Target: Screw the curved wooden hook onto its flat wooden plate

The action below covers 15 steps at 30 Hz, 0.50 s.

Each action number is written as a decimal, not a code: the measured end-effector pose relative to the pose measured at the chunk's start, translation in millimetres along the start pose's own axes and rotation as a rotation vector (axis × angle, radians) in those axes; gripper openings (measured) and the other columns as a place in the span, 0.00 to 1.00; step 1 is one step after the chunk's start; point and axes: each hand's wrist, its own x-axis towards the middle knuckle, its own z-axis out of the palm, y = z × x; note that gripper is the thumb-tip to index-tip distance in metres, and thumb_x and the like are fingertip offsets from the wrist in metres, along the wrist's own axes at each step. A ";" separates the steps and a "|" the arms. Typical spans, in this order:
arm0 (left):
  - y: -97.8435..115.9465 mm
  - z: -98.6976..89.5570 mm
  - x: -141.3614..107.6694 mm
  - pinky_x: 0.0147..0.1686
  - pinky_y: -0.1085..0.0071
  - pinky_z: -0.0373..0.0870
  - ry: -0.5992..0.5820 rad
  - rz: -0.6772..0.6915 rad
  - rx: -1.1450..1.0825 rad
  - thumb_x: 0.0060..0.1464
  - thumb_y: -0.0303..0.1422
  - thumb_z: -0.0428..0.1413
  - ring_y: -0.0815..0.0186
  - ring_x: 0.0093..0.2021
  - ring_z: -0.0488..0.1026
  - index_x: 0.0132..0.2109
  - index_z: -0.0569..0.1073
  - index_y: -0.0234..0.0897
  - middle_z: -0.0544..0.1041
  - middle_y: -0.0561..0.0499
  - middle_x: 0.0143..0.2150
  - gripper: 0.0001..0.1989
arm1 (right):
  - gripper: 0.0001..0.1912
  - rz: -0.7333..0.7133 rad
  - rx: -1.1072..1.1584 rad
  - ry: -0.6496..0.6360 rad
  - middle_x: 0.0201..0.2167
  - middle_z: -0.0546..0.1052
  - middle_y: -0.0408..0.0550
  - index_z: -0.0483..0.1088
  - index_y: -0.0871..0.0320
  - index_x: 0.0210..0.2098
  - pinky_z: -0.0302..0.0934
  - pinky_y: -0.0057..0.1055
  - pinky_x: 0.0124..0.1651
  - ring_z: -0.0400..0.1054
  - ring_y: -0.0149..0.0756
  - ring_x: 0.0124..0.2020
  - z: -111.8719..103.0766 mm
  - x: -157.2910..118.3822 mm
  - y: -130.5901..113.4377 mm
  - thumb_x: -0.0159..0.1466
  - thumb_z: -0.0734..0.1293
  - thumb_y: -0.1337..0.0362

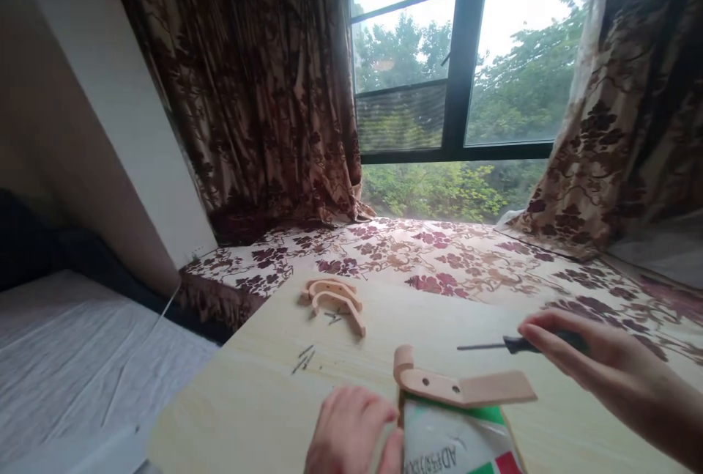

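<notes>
My right hand holds a screwdriver by its dark handle, its shaft pointing left above the board. A curved wooden hook piece with two dark holes lies against the far edge of a package with white, green and red areas. My left hand is at the package's left edge, fingers bent; whether it grips anything there is hidden. More curved wooden pieces sit farther back on the pale board. Several screws lie left of centre, and others are beside the curved pieces.
Behind the board is a ledge with a floral cloth, below a window with patterned curtains on both sides. A pale covered surface is at the left, beside the board's left edge.
</notes>
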 end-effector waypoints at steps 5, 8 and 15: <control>-72.7 -30.7 -2.9 0.45 0.64 0.65 -0.150 -0.532 0.142 0.59 0.30 0.44 0.65 0.40 0.71 0.35 0.71 0.40 0.75 0.51 0.36 0.11 | 0.10 -0.008 0.093 0.061 0.27 0.75 0.50 0.72 0.43 0.24 0.62 0.35 0.33 0.70 0.46 0.33 8.4 -1.0 1.0 0.56 0.64 0.48; -109.5 -32.9 6.9 0.46 0.63 0.65 -0.221 -0.653 0.181 0.59 0.30 0.46 0.65 0.41 0.71 0.35 0.71 0.38 0.74 0.51 0.36 0.10 | 0.11 0.021 0.156 0.093 0.27 0.74 0.49 0.72 0.42 0.23 0.61 0.37 0.33 0.70 0.47 0.35 16.8 -1.0 -5.8 0.55 0.64 0.47; -139.5 -20.9 27.2 0.42 0.60 0.70 -0.514 -0.760 0.116 0.57 0.41 0.52 0.63 0.44 0.70 0.49 0.68 0.35 0.71 0.49 0.47 0.17 | 0.06 -0.044 0.120 0.122 0.27 0.76 0.50 0.71 0.31 0.26 0.59 0.48 0.32 0.69 0.57 0.35 24.0 0.9 3.0 0.46 0.67 0.49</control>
